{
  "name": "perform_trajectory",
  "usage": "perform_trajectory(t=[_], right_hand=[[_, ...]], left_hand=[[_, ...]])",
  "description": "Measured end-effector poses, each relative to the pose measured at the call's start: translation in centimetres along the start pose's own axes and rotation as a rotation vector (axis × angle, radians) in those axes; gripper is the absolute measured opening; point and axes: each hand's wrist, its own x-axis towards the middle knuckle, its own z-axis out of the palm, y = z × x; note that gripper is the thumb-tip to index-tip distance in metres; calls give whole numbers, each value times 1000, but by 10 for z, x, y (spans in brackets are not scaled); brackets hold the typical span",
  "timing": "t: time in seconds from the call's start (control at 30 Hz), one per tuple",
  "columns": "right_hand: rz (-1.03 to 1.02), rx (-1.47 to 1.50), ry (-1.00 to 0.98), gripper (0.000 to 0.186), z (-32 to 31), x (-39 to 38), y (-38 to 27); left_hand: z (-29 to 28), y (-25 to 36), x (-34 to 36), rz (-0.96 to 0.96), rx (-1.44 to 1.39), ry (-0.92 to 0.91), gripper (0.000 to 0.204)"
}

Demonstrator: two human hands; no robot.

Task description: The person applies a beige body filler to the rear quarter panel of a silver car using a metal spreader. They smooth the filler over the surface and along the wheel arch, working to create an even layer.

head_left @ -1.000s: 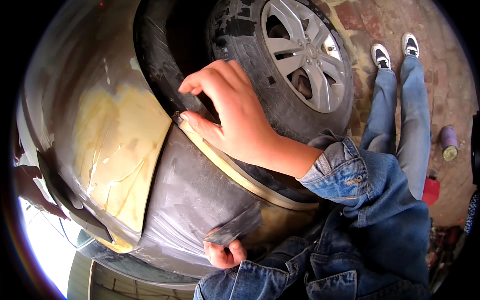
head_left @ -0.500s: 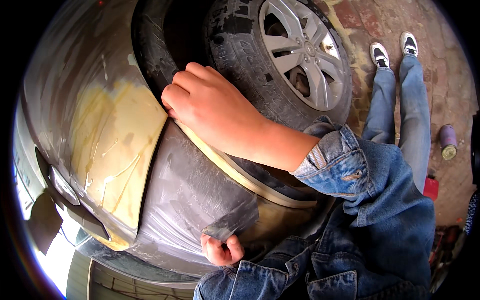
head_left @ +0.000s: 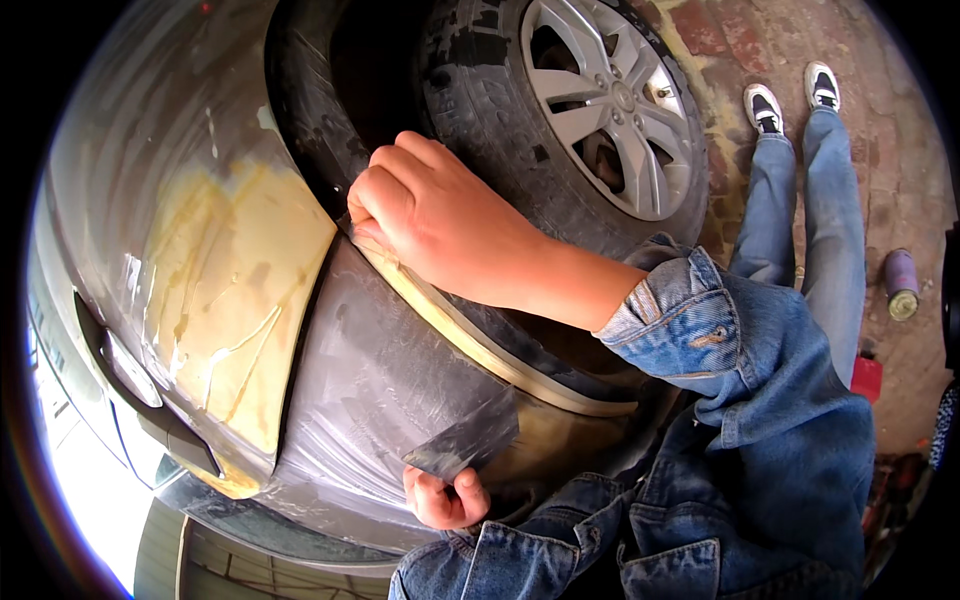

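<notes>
Right hand (head_left: 440, 220) at a car's wheel arch, left hand (head_left: 445, 500) holding a thin, dark grey rectangular sheet (head_left: 470, 430).
At 9 o'clock, a dull grey, curved body panel (head_left: 110, 200) bears a broad yellowish patch (head_left: 235, 310) with pale drips. At 8 o'clock, across a dark seam, sits a scuffed grey panel (head_left: 375, 340). The right hand is at 11 o'clock, fingers curled in close at the upper end of a pale yellow, curved strip (head_left: 480, 355); whether they grip anything is hidden. The left hand is at 6 o'clock, fingers closed on the sheet's lower edge; the sheet overlaps the scuffed panel, contact unclear. A black-tyred, silver-spoked wheel (head_left: 625, 125) stands at 1 o'clock; a purple cylindrical can (head_left: 901, 275) lies at 3 o'clock on brick paving (head_left: 880, 180).
</notes>
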Motion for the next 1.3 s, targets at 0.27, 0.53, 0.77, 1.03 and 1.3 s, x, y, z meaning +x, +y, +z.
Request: perform_trajectory(t=[0.27,0.53,0.77,1.03,1.3], right_hand=[[-42,120,80,9,3,11,3],[-27,-123,-94,12,5,18,-4],[-65,-34,-98,13,0,9,-2],[-54,75,43,8,-1,9,1],[-119,23,11,17,3,2,6]], left_hand=[[2,-1,-6,-1,-30,38,41],[-1,-3,-1,-10,-24,-14,41],[0,-3,-1,-10,-35,-1,41],[1,-4,-3,-7,-45,13,40],[-1,-7,-1,23,-23,-16,38]])
